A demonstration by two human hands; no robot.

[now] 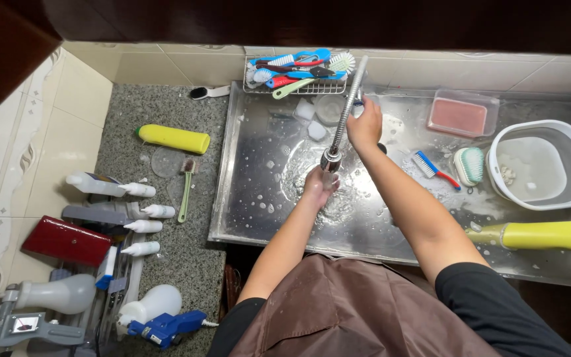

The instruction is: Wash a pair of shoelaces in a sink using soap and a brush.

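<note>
Water blur under the faucet head (pixel 330 160) hides the left hand's (pixel 318 186) fingers, so whether it holds anything can't be told; it looks loosely cupped, palm up, right below the spout. Right hand (pixel 365 124) reaches past the left one, up by the back of the steel sink (pixel 259 211). Its fingers seem curled around something at the base of the flexible faucet hose (pixel 348 106), maybe a handle, but the hand itself covers that part and the grip is unclear. Right forearm stretched long and diagonal; left forearm shorter, bent in from the brown apron (pixel 338 311). Apron cut off by bottom edge.

Beyond the right hand: wire rack of coloured brushes (pixel 297 69), with small clear items just beside the hose, hard to make out. Outward from the right hand: blue scrub brush (pixel 433 167), pale green brush (pixel 470 165), pink tub (pixel 462 114), white basin (pixel 542 165). Near the right elbow a yellow bottle (pixel 550 235), end cut off at the frame edge. Well away on the left hand's outer side, on the granite counter (pixel 166 264): a second yellow bottle (pixel 174 139), small brush (pixel 186 182), white squeeze bottles (pixel 141 211), red box (pixel 66 241), blue tool (pixel 165 327).
</note>
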